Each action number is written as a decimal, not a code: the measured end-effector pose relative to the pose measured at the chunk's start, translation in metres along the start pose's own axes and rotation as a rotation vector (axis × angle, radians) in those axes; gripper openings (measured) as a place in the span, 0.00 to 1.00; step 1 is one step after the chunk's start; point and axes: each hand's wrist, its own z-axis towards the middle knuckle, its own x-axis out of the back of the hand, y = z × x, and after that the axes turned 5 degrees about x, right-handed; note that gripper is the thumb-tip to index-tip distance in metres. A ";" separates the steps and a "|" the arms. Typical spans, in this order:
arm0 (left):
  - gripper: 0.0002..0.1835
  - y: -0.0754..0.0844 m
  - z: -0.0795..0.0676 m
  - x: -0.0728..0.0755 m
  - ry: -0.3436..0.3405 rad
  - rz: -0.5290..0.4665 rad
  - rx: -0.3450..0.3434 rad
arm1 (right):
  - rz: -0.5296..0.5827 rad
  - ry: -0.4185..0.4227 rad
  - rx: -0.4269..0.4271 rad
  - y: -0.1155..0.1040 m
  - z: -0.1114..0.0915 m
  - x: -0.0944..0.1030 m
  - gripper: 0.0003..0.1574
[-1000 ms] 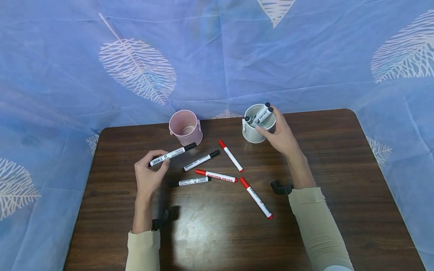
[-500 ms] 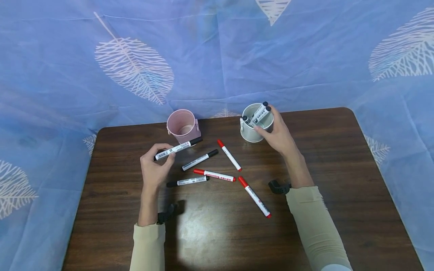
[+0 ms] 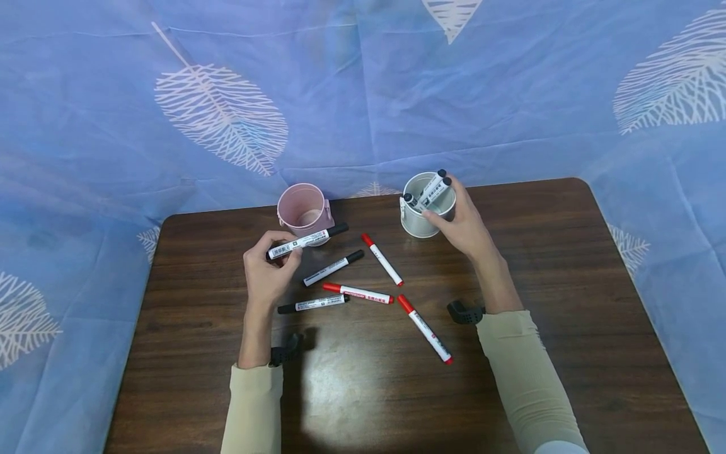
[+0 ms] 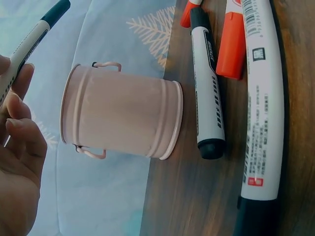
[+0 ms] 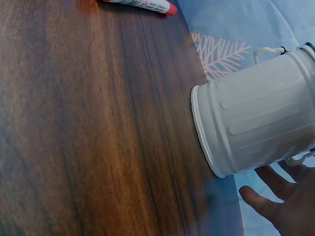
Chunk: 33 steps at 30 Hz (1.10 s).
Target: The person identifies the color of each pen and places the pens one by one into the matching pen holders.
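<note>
In the head view my left hand (image 3: pixel 269 261) pinches a black-capped marker (image 3: pixel 306 243) between thumb and fingers. The marker slants, its cap end in front of the pink bucket (image 3: pixel 320 225); the left wrist view also shows this marker (image 4: pixel 28 46) apart from the pink bucket (image 4: pixel 118 110). My right hand (image 3: pixel 467 227) grips the white bucket (image 3: pixel 420 226) by its right side, thumb at the near rim and fingers behind. Several black-ended markers (image 3: pixel 434 191) stand in that bucket. In the right wrist view, some right-hand fingers (image 5: pixel 261 204) show beside the white bucket (image 5: pixel 266 110).
On the brown table (image 3: pixel 363 403) lie two black-capped markers, one upper (image 3: pixel 331 269) and one lower (image 3: pixel 314 304). Several red-capped markers lie to their right, among them a long one (image 3: pixel 425 331). A blue leaf-patterned cloth (image 3: pixel 329 94) hangs behind the table.
My left hand has moved right and away from the body with the black-capped marker, closer to the pink bucket. My right hand stays at the white bucket. The head view has shifted slightly.
</note>
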 end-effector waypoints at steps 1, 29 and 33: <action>0.08 0.001 0.001 -0.001 -0.001 -0.004 0.003 | 0.007 0.001 0.003 0.000 0.000 0.000 0.57; 0.09 0.017 0.022 -0.030 -0.075 -0.041 -0.025 | 0.076 0.018 -0.032 0.000 0.000 -0.002 0.57; 0.09 0.009 0.024 -0.036 -0.083 -0.034 -0.031 | 0.066 0.020 -0.043 -0.001 0.000 -0.002 0.58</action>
